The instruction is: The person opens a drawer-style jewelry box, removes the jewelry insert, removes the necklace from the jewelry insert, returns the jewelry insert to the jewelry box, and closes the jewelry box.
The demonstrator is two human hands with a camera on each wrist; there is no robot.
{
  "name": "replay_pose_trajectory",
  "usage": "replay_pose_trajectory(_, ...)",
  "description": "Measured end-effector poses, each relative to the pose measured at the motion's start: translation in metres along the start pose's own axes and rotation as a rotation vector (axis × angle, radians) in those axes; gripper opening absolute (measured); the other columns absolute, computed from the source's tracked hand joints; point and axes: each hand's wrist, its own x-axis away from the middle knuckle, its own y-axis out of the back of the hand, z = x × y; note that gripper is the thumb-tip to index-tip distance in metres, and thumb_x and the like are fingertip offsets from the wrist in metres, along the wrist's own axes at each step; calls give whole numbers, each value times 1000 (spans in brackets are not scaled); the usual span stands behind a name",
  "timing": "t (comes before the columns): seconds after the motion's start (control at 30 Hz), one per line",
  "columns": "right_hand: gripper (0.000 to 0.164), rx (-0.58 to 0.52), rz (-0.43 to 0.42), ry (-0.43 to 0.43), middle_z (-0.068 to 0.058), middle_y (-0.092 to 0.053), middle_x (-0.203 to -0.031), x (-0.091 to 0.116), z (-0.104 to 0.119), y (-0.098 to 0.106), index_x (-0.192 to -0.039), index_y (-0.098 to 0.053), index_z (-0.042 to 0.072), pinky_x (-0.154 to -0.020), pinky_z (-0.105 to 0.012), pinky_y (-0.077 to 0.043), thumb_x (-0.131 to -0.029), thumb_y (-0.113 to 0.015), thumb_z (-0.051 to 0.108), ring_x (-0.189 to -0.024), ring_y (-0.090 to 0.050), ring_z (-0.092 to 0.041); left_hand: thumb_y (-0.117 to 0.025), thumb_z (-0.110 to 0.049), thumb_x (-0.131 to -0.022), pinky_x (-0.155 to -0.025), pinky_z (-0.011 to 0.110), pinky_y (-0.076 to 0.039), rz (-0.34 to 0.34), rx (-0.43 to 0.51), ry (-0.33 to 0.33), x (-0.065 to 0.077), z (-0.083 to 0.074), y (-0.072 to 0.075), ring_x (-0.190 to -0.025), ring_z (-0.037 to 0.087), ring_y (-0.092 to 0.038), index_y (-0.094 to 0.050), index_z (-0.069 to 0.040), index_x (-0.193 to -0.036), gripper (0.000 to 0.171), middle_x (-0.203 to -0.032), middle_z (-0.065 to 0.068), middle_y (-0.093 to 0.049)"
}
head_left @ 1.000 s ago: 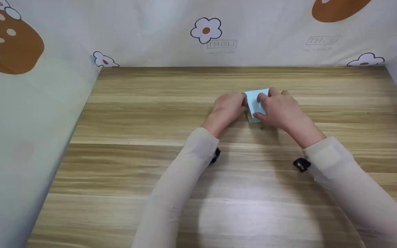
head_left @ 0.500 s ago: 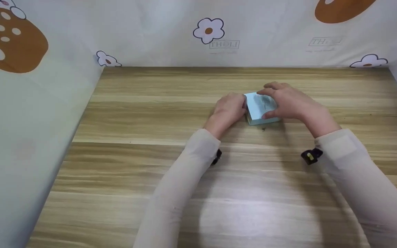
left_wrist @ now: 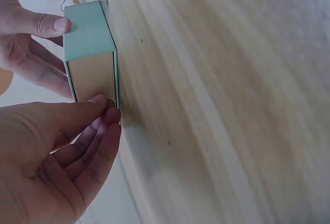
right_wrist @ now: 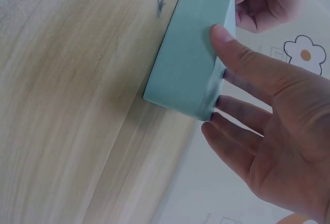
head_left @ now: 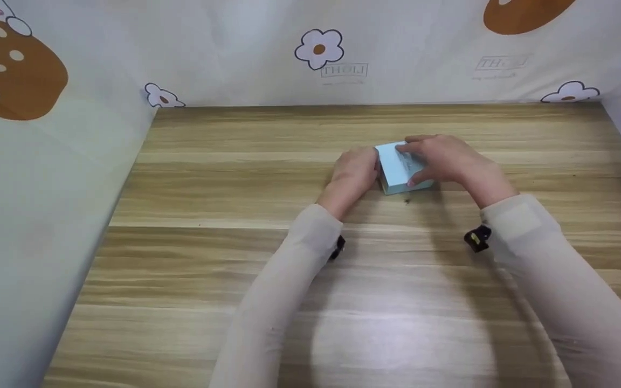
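Note:
A pale blue box (head_left: 392,168) sits on the wooden table, faint writing on its top. In the left wrist view its blue shell (left_wrist: 90,33) surrounds a tan end panel (left_wrist: 92,74). My left hand (head_left: 356,170) is at that end, thumb and fingertips pinched together at the panel's edge; whatever lies between the fingertips is hidden. From the right, my right hand (head_left: 448,156) holds the box, its thumb (right_wrist: 224,35) on the near side and its other fingers over the top and far edge. The right end of the box is hidden by this hand in the head view.
The wood-grain tabletop (head_left: 208,258) ends at a pale cloth wall (head_left: 235,54) printed with flowers, and another cloth wall (head_left: 46,188) rises on the left. A small dark mark (head_left: 407,201) lies on the table just in front of the box.
My right hand has shifted right and back from over the box's middle, its fingers spreading and then settling on it again. More of the box top shows. The left hand has barely moved.

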Motion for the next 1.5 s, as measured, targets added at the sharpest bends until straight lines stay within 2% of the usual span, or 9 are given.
replay_pose_trajectory(0.17, 74, 16, -9, 0, -25, -42, -153, -1, 3, 1, -144, -51, 9, -110, -60, -41, -80, -84, 26, -135, -45, -49, -53, -12, -102, -69, 30, -52, -9, -14, 14, 1, -1, 0, -77, 15, -51, -70, -11, -105, 17, -91, 1, -66)
replay_pose_trajectory(0.43, 74, 17, -4, 2, -25, -41, -153, -1, 2, 0, -145, -51, 9, -112, -59, -40, -81, -83, 26, -136, -45, -48, -51, -10, -103, -83, 33, -60, -19, -57, 42, 1, -5, -1, -82, 13, -56, -70, -12, -114, 22, -105, 3, -72)
replay_pose_trajectory(0.57, 74, 12, 2, -6, -25, -41, -154, 0, 1, 0, -145, -50, 9, -112, -60, -39, -81, -83, 25, -136, -44, -48, -51, -8, -103, -85, 33, -60, -24, -79, 36, 3, -6, -2, -90, 13, -62, -69, -13, -116, 23, -110, 4, -72)
replay_pose_trajectory(0.73, 74, 29, -1, -9, -23, -42, -154, -1, 2, -1, -146, -50, 11, -107, -63, -42, -81, -83, 27, -134, -46, -49, -57, -6, -99, -86, 35, -60, -38, -90, 8, 5, -5, 0, -97, 15, -67, -69, -14, -115, 22, -113, 5, -73)
replay_pose_trajectory(1.0, 74, 20, 24, -27, -23, -39, -156, 0, 3, 1, -147, -48, 12, -109, -63, -39, -83, -82, 27, -136, -44, -49, -64, -7, -95, -86, 34, -59, -32, -92, -7, 7, -5, 2, -92, 13, -62, -69, -14, -114, 21, -112, 3, -73)
replay_pose_trajectory(1.27, 74, 8, 39, -43, -24, -37, -157, -1, 3, 2, -148, -47, 12, -113, -62, -37, -84, -81, 26, -137, -43, -48, -61, -7, -97, -88, 33, -59, -1, -94, 5, 6, -5, 4, -96, 15, -64, -69, -14, -116, 22, -114, 4, -72)
replay_pose_trajectory(1.5, 74, 5, 42, -50, -23, -36, -157, -1, 3, 2, -149, -47, 12, -113, -61, -37, -84, -81, 26, -138, -42, -48, -56, -5, -98, -89, 33, -59, -2, -126, 6, 7, -2, 6, -104, 18, -68, -69, -14, -116, 23, -117, 5, -72)
